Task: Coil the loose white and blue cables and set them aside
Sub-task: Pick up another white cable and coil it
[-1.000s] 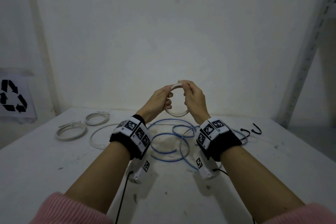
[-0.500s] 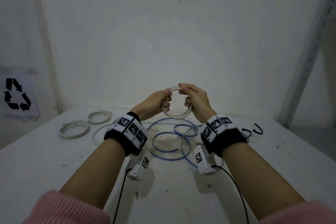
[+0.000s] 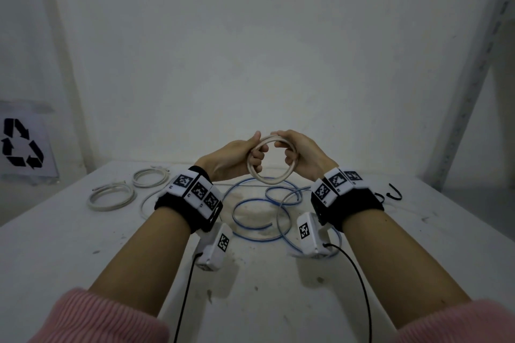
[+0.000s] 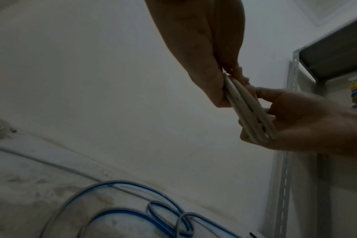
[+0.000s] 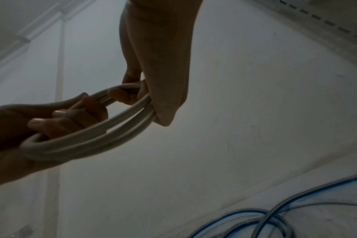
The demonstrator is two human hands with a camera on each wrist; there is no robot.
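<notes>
A small coil of white cable point(image 3: 274, 179) point(image 4: 253, 116) point(image 5: 104, 133) is held up above the table, in front of the wall. My left hand point(image 3: 250, 154) point(image 4: 212, 75) grips its left side, fingers curled through the ring. My right hand point(image 3: 292, 152) point(image 5: 153, 96) grips its right side the same way. Below the hands, a loose blue cable point(image 3: 250, 228) point(image 4: 132, 212) point(image 5: 275, 215) lies in several open loops on the white table point(image 3: 69, 245). A loose white cable loop point(image 3: 146, 202) lies left of my left wrist, partly hidden.
Two coiled white cables point(image 3: 111, 198) point(image 3: 150, 175) lie at the table's back left. A black hook-shaped piece point(image 3: 394, 195) lies at the back right. A recycling sign point(image 3: 21, 145) stands at the left. A metal shelf post point(image 3: 473, 78) rises on the right.
Both hands shifted their hold on the white coil, moving apart to its left and right sides; the ring now faces me more fully. The cables on the table lie as before.
</notes>
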